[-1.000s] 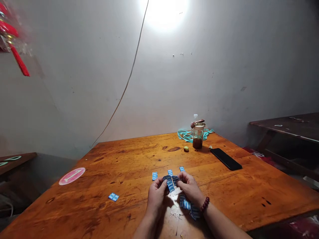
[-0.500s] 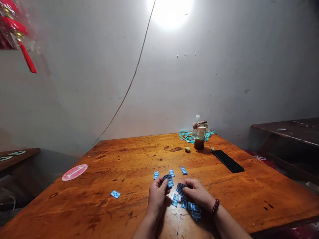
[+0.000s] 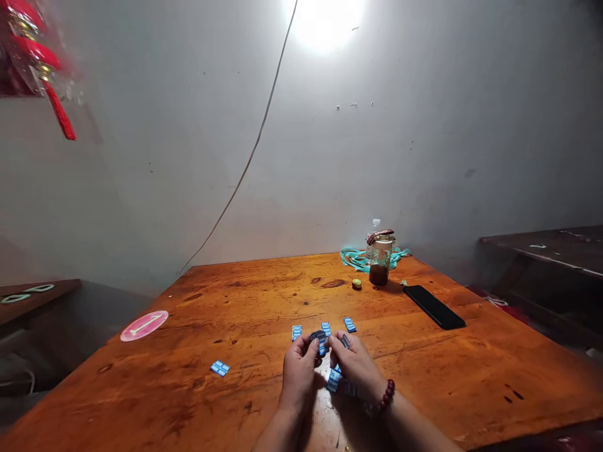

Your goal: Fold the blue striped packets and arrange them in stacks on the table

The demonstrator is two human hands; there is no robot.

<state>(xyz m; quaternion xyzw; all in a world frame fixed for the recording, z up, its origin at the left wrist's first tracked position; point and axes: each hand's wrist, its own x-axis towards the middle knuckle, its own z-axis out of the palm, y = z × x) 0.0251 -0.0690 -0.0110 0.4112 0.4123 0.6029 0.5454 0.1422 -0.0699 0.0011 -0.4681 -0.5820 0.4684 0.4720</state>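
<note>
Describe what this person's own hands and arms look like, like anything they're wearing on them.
Both the left hand and the right hand are bare, with no gloves. No sleeve shows on the left forearm or the right forearm. The right arm wears a bracelet of round, dark red beads at the wrist; no band shows on the left.

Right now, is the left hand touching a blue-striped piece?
Touching. The head view shows the left hand holding a blue-striped piece, pinched between thumb and fingers.
</note>
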